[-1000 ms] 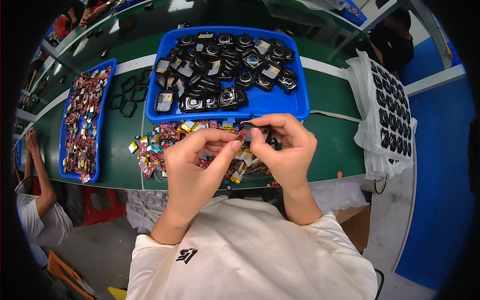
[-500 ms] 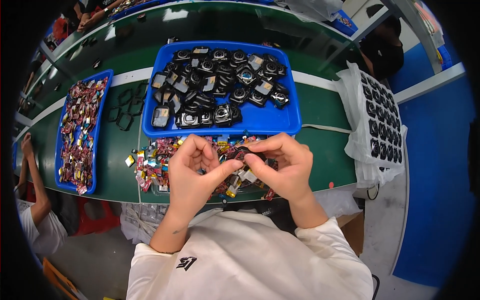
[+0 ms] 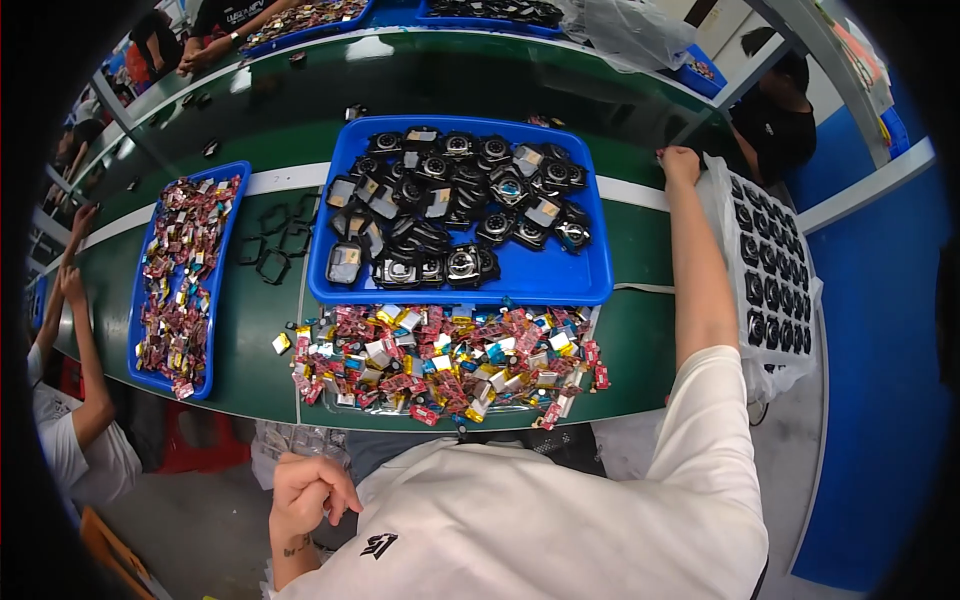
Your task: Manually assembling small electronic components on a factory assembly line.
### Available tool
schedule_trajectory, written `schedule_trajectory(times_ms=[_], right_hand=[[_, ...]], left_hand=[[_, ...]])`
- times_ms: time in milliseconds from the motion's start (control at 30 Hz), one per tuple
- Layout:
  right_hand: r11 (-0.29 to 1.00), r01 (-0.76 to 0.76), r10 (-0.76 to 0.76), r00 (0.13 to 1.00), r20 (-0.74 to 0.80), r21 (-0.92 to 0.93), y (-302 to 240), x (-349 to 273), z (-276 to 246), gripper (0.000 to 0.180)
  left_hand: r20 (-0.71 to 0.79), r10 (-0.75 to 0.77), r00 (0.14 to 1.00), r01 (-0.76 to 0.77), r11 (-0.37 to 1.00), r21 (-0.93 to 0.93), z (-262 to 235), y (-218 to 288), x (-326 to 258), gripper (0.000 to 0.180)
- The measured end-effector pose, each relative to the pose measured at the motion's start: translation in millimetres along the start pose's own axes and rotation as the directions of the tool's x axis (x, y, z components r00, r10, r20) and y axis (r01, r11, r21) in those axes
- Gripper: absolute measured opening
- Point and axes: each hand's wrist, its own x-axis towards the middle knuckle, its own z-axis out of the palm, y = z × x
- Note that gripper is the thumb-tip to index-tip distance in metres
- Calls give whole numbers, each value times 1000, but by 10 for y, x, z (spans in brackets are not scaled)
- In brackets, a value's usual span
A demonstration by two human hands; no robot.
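Note:
My right arm is stretched out to the far right, and my right hand point(image 3: 681, 164) is closed by the white strip of the green bench, beside the wrapped stack of trays; anything in its fingers is too small to make out. Drawn back to the lower left near my shirt, my left hand point(image 3: 308, 490) has its fingers curled in, with nothing visible in them. Between the arms lies a heap of small parts point(image 3: 450, 365), red, yellow and silver. Behind it stands a blue tray point(image 3: 550, 288) holding many black watch cases point(image 3: 465, 262).
A long blue tray point(image 3: 137, 330) of similar small parts stands at left, next to several black frames point(image 3: 273, 266). White-wrapped trays point(image 3: 765, 270) of round black pieces stand at the right edge. Metal posts point(image 3: 860, 190) rise there. Other people work at left and behind the bench.
My hands, together over the heap on a small dark part, have separated. The right has reached far out to the right; the left has come back toward my body. The view has shifted slightly.

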Motion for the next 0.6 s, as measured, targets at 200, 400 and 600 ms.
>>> schedule_trajectory(times_ms=[200,400,600], right_hand=[[994,-12,16,999,31,-112,6,50,121,29],[978,102,-120,989,-90,-179,9,32,109,44],[853,519,-521,849,-85,-45,-741,-691,-464,42]], left_hand=[[-469,-142,872,426,693,582,-255,-1226,-366,32],[-151,-22,988,149,343,928,-185,-2213,284,44],[-30,146,989,-29,386,922,-83,-1997,524,30]])
